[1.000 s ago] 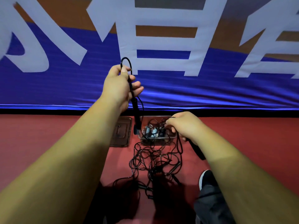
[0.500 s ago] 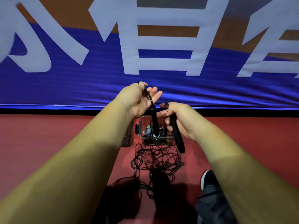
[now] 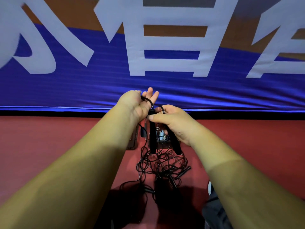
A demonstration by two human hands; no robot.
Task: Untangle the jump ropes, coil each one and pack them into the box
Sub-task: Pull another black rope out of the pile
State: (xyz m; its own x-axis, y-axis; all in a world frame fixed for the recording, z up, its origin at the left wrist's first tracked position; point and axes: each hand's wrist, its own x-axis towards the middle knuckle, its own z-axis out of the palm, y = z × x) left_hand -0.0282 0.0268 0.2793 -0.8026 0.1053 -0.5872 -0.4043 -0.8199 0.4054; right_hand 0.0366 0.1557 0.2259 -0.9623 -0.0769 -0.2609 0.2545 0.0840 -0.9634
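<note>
The box (image 3: 162,142) is clear plastic, the banner (image 3: 82,90) behind it glossy cloth, the jump ropes (image 3: 152,139) before it matt black.

Backed by a wide blue banner (image 3: 66,90) bearing huge white characters, with an orange-brown band up top. Glossy and brightly lit along the lower folds. Edged underneath by a black strip (image 3: 247,115). Floored in dull red (image 3: 49,146), darkened toward the near edge by a broad shadow (image 3: 132,210).
</note>
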